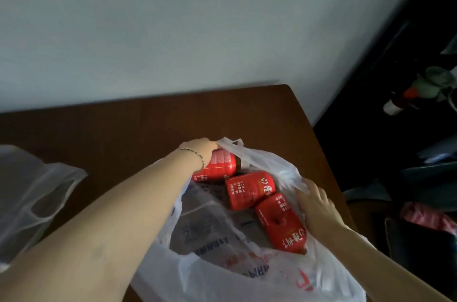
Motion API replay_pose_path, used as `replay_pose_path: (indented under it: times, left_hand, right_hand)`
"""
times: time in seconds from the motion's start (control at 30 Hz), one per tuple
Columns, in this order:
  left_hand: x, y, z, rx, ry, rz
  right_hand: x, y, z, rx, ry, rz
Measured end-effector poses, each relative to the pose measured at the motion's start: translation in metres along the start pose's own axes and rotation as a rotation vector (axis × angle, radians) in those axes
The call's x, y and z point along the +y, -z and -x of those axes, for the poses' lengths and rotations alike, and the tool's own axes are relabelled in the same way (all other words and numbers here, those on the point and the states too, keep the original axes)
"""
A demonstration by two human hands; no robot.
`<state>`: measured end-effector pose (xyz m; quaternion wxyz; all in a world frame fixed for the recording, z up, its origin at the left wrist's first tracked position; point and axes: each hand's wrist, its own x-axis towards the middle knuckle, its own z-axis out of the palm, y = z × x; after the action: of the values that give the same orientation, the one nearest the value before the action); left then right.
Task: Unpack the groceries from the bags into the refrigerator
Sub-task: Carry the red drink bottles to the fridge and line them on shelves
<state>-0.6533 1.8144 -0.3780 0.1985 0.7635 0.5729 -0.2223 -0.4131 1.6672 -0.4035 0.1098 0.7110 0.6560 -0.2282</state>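
The left hand point(201, 147) reaches into a thin white plastic bag point(222, 274) and lies over the far end of the far bottle point(220, 165). Its fingers drop out of sight behind the bottle, so whether they grip it cannot be told. A fine beaded bracelet point(197, 156) circles the wrist. The right hand point(319, 207) rests with fairly straight fingers against the bag's crumpled right rim.

The bag is glossy and wrinkled, with red and blue print, and stands open on a smooth dark brown wooden table point(148, 128). Inside it lie three squat bottles with ribbed red labels and white lettering: the far bottle, a middle bottle point(248, 189) just beside it, and a near bottle point(282, 222) next to the right hand. Under them sits a flat grey packet point(205, 225). A second bag point(29, 190), translucent and limp, lies at the table's left.
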Motion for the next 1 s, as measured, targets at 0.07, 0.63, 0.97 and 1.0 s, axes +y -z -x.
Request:
replay_pose_path:
  times: [0.07,0.63,0.97,1.0]
  left_hand:
    - [-0.003,-0.004,-0.003,-0.02,0.075,0.264]
    - [0.047,-0.024,0.014,0.167,-0.13,-0.072]
    - [0.074,-0.024,0.023,0.059,0.126,-0.155]
    - [0.071,-0.025,0.03,0.127,0.074,-0.215]
  right_hand:
    - [-0.006,0.002,0.007,0.053,-0.016,-0.101]
    - [-0.039,-0.024,0.057,-0.019,-0.004,0.028]
    - [-0.032,-0.029,0.083,-0.136,0.019,-0.403]
    - [-0.03,-0.028,0.086,-0.144,0.013,-0.442]
